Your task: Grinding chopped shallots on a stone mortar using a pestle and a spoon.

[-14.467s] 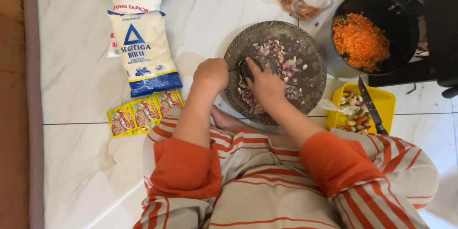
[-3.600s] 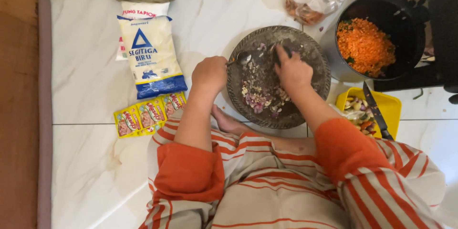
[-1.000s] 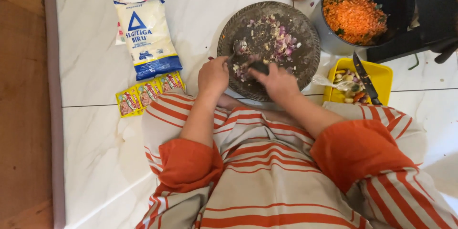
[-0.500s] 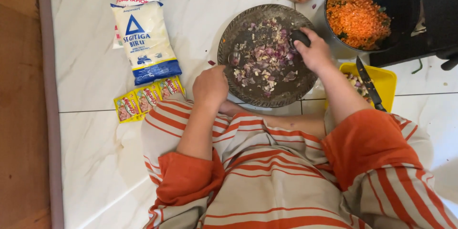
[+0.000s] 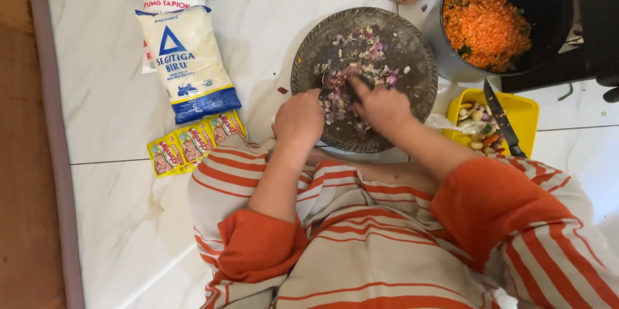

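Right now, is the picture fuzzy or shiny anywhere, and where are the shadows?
Head view: mostly sharp and evenly lit; the right hand looks slightly smeared over the round stone mortar; the white floor tiles show soft sheen, no harsh glare; the black pot is dark inside beside its orange shreds; faint shadow lies under the left hand.

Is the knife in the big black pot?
No, the knife lies across the yellow tray, beside the black pot of orange shreds.

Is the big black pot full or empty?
Partly full. The black pot holds a heap of orange shreds with green flecks on its left side, while the dark inside wall on its right side is bare.
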